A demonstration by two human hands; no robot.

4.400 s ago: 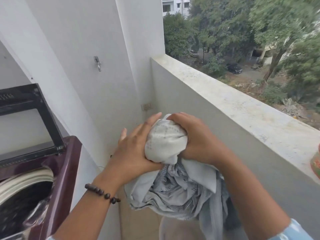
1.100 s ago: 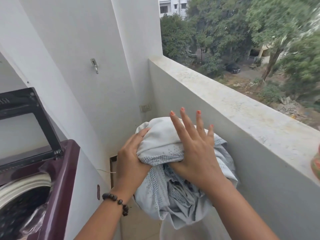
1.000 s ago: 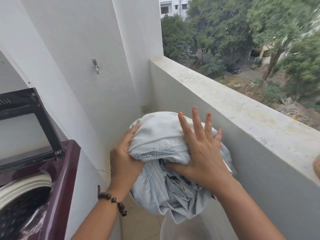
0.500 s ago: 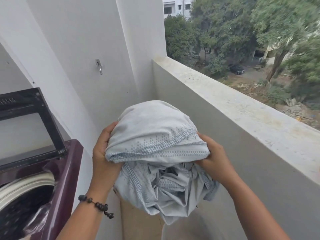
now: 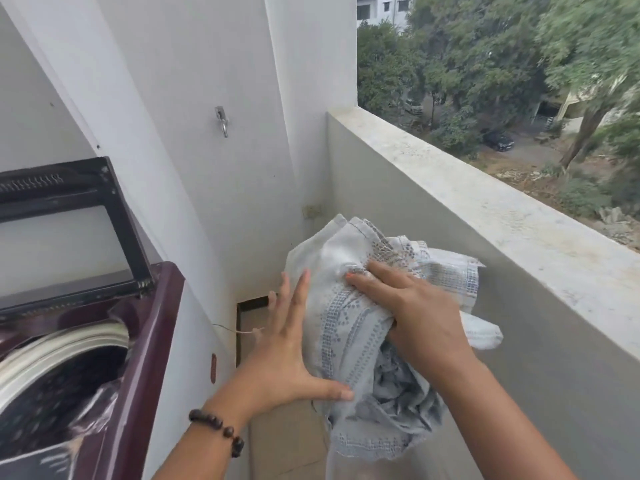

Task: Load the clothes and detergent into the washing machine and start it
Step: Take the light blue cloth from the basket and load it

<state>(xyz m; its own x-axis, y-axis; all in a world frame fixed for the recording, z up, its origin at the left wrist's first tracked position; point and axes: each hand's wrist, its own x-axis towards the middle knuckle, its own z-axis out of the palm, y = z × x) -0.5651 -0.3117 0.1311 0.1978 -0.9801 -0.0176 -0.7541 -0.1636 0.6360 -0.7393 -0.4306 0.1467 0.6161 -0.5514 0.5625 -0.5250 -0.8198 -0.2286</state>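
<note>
Balcony w/ white walls, parapet (image 5: 485, 216) on right. Head view: pale grey cloth bundle (image 5: 349, 327) held mid-air, right of open washing machine (image 5: 149, 341). Right hand (image 5: 412, 317) grips it from above; left hand (image 5: 284, 351) spread flat against its side, prob. steadying bundle pre-load.

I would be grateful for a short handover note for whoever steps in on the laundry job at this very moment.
Left hand: open, fingers straight, palm against the side of the bundled pale grey-blue patterned cloth.
Right hand: grips the top of that bundle, which is held in the air beside the grey balcony wall.
Maroon top-loading washing machine: at the left, its black-framed lid raised, drum open.
Done: lid up, cloth gathered.
Left: put the cloth in the drum, add detergent (none in view), close and start.
</note>
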